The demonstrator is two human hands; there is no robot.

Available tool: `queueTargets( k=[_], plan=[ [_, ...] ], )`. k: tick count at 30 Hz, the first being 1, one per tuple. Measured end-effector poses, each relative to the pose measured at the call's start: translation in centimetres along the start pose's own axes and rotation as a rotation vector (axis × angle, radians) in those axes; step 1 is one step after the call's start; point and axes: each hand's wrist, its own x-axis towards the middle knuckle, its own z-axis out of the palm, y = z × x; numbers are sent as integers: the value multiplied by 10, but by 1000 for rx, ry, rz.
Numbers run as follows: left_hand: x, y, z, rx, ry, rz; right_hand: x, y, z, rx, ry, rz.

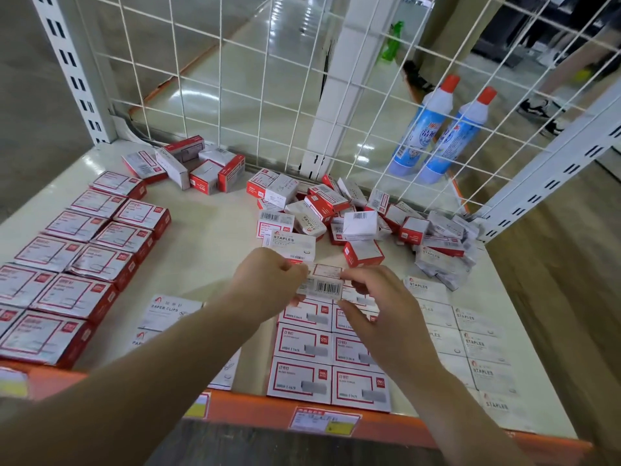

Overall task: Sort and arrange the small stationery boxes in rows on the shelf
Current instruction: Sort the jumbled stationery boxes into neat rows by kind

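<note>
Holding a small box (321,284) between them, the left hand (268,280) and right hand (376,297) meet above the shelf (208,250); the left fingers are curled on its left end, the right thumb and fingertips pinch its right end; its barcode faces up; it sits just above the far end of the red-framed rows (327,361) at six o'clock; white staples boxes (477,344) line up at four o'clock, touching side by side; larger red boxes (67,264) run in two rows at nine o'clock; paper clip boxes (168,309) lie partly under the left forearm; a loose heap (353,213) sprawls at one o'clock; a smaller jumble (188,166) at eleven; two blue bottles (437,129) stand behind the wire mesh (255,79).
</note>
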Motion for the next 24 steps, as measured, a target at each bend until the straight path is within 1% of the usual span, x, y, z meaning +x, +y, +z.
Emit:
queueTargets(
  k=[5,8,11,13,15,17,21,24],
  plan=[
    [-1,-3,-3,107,18,42,-1,7,-7,26,-64,118],
    [-3,-5,-3,133,3,62,11,8,-13,101,-200,196],
    [-5,-6,-3,159,-24,101,27,2,-16,109,-361,162],
    [-6,-6,-2,182,-44,131,35,-3,-16,109,-441,134],
    [-7,-6,-2,198,-46,146,40,-7,-16,122,-502,144],
    [-8,-6,-2,202,-39,152,43,-8,-15,152,-524,160],
    [-10,-7,-1,170,-31,164,41,-7,-12,220,-516,218],
    [-12,-8,0,174,-34,152,39,-6,-11,268,-423,282]
  ],
)
